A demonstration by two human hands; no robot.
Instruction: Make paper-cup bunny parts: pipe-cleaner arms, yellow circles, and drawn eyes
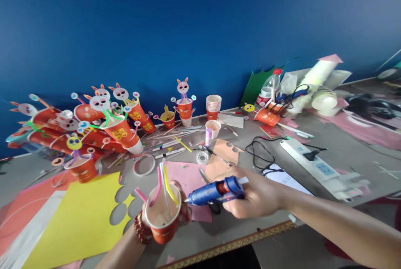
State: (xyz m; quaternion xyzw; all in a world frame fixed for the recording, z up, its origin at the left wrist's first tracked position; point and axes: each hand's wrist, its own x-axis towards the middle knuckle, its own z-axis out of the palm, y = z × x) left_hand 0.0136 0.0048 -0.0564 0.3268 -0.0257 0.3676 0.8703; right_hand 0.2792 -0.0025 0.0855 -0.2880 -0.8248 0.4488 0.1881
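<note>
My left hand [184,210] grips a red paper cup [163,223] from below, tilted toward me, with pink, yellow and white bent straws [164,183] standing in it. My right hand [250,198] holds a blue hot glue gun [216,191], its nozzle pointing left at the cup's rim, close to it. A beaded bracelet [141,229] sits on my left wrist. Both hands hover over the front edge of the grey table [225,227].
A yellow sheet with cut-out circles [78,214] lies at front left. Finished rabbit-face cups [103,123] crowd the back left. Pens, tape rolls [203,157], a stack of cups [213,107], a white power strip [316,164] and black cable [260,152] lie around.
</note>
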